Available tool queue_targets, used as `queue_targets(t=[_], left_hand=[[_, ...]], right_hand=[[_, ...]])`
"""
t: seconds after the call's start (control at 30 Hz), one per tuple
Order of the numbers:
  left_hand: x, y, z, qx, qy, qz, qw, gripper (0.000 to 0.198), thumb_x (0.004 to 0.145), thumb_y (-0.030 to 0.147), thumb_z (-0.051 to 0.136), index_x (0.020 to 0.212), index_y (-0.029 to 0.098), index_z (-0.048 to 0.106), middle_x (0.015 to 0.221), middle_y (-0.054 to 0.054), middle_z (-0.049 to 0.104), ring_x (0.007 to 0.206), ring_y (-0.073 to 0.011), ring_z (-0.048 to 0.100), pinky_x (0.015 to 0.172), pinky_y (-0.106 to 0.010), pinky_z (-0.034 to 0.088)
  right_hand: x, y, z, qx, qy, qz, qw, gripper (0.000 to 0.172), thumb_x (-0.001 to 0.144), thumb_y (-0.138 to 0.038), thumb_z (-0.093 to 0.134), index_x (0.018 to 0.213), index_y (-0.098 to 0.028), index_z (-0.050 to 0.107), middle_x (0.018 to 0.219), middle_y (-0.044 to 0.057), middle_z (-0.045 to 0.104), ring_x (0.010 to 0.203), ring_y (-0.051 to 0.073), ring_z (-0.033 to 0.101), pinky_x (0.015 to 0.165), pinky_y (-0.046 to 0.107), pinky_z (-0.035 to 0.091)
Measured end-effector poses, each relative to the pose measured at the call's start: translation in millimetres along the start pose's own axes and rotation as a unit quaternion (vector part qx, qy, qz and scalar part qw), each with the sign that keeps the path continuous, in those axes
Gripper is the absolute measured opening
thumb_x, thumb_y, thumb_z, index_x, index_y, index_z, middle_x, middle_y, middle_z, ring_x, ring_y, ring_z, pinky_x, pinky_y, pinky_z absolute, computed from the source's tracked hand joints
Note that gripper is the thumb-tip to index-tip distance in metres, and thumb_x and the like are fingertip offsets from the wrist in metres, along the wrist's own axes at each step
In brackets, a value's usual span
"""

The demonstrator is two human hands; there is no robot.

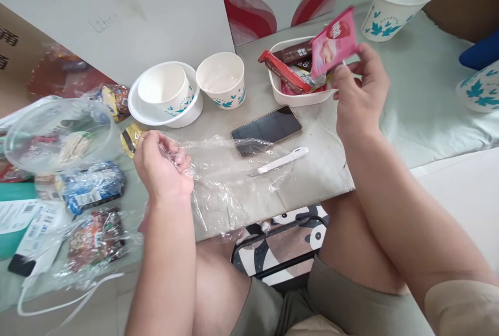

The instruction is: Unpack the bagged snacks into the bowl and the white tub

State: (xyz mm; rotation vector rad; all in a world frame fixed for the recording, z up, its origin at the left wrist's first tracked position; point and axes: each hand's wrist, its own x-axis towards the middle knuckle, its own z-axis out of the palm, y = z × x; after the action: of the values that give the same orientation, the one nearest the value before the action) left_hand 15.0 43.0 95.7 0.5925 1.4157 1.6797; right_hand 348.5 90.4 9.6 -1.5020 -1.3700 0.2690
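Observation:
My left hand point(161, 167) is closed around a clear plastic bag point(220, 198), which trails to the right across the table and hangs over its front edge. A pink snack packet point(335, 40) is pinched in my right hand point(362, 92), tilted above the right side of a white bowl point(306, 99). Several wrapped snacks lie in that bowl, among them a red bar point(286, 74) and a dark brown packet point(294, 53). A black smartphone point(273, 127) rests between my hands. In front of it lies a white utility knife point(283, 160), partly under the bag's film.
A paper cup point(222, 81) stands beside a white bowl point(187, 112) with another cup point(161, 86) in it. Leftward are a clear plastic tub point(111, 141) and wrapped snacks point(93, 185). Boxes point(117, 9) line the back. A cup point(384, 22) holding plastic stands back right.

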Motion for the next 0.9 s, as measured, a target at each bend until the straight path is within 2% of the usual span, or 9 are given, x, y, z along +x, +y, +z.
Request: queue_targets(t=[0.1,0.2,0.3,0.43,0.5,0.57,0.7,0.8,0.9], left_hand=[[-1.3,0.9,0.7,0.001,0.004,-0.002,1.000,0.017,0.080,0.014,0.052,0.067,0.019,0.043,0.052,0.007,0.037,0.036,-0.0052,0.025,0.042,-0.025,0.000],[-1.8,0.8,0.5,-0.002,0.005,-0.005,1.000,0.017,0.081,0.013,0.052,0.068,0.019,0.044,0.053,0.006,0.038,0.037,-0.0050,0.026,0.043,-0.025,0.001],[-1.6,-0.4,-0.5,-0.001,0.003,-0.002,1.000,0.015,0.080,0.015,0.053,0.069,0.019,0.044,0.054,0.006,0.038,0.038,-0.0052,0.025,0.043,-0.026,0.001],[-1.5,-1.1,-2.9,0.001,-0.003,0.004,1.000,0.014,0.077,0.017,0.056,0.069,0.020,0.044,0.055,0.007,0.037,0.038,-0.0051,0.024,0.043,-0.025,0.001],[-1.6,-0.7,-4.7,0.000,-0.007,0.002,1.000,0.015,0.078,0.018,0.056,0.069,0.020,0.045,0.055,0.007,0.037,0.038,-0.0051,0.025,0.043,-0.024,0.002],[-1.3,0.0,-6.7,0.001,-0.009,0.001,1.000,0.016,0.080,0.018,0.055,0.068,0.020,0.045,0.055,0.007,0.037,0.038,-0.0052,0.025,0.042,-0.024,0.002],[0.5,1.1,-9.8,-0.003,-0.009,0.001,1.000,0.016,0.079,0.018,0.057,0.066,0.019,0.046,0.053,0.007,0.038,0.037,-0.0048,0.026,0.041,-0.022,0.004],[1.5,1.5,-10.3,-0.012,-0.008,-0.003,1.000,0.017,0.080,0.018,0.056,0.066,0.019,0.046,0.053,0.007,0.038,0.036,-0.0043,0.026,0.039,-0.022,0.005],[0.7,2.0,-9.2,-0.016,-0.012,-0.005,1.000,0.020,0.084,0.016,0.053,0.066,0.019,0.046,0.052,0.007,0.038,0.035,-0.0051,0.025,0.039,-0.022,0.004]], right_hand=[[-3.8,-7.9,2.0,-0.030,0.082,0.060,0.994,0.042,0.100,-0.034,0.049,0.140,-0.023,0.055,0.122,0.014,0.064,0.108,0.026,0.067,0.087,0.044,0.057],[-13.6,-26.4,4.9,-0.050,0.100,0.015,0.994,0.043,0.097,-0.027,0.052,0.140,-0.026,0.056,0.133,0.014,0.063,0.118,0.026,0.064,0.097,0.047,0.057],[-24.5,-46.5,13.5,-0.097,0.065,-0.029,0.993,0.043,0.093,-0.025,0.054,0.136,-0.024,0.061,0.128,0.015,0.064,0.119,0.029,0.063,0.105,0.053,0.052],[-35.4,-61.9,31.8,-0.182,-0.017,-0.061,0.981,0.033,0.094,-0.033,0.058,0.124,-0.026,0.071,0.141,0.015,0.061,0.142,0.040,0.047,0.119,0.069,0.030],[-37.5,-62.3,38.6,-0.205,-0.035,-0.055,0.977,0.028,0.098,-0.039,0.056,0.117,-0.028,0.073,0.144,0.014,0.061,0.148,0.043,0.039,0.119,0.074,0.020],[-37.7,-59.7,42.0,-0.219,-0.037,-0.057,0.973,0.029,0.101,-0.042,0.051,0.111,-0.029,0.074,0.136,0.014,0.065,0.147,0.044,0.039,0.118,0.077,0.017],[-36.5,-54.6,42.8,-0.243,-0.017,-0.071,0.967,0.035,0.103,-0.048,0.045,0.110,-0.028,0.074,0.120,0.015,0.064,0.136,0.041,0.047,0.114,0.075,0.023],[-36.5,-55.8,42.7,-0.247,0.002,-0.064,0.967,0.038,0.103,-0.051,0.045,0.111,-0.027,0.074,0.115,0.014,0.062,0.128,0.039,0.050,0.111,0.072,0.029],[-37.5,-59.2,41.9,-0.241,-0.009,-0.052,0.969,0.037,0.102,-0.051,0.048,0.114,-0.029,0.075,0.114,0.014,0.060,0.126,0.038,0.050,0.111,0.071,0.030]])
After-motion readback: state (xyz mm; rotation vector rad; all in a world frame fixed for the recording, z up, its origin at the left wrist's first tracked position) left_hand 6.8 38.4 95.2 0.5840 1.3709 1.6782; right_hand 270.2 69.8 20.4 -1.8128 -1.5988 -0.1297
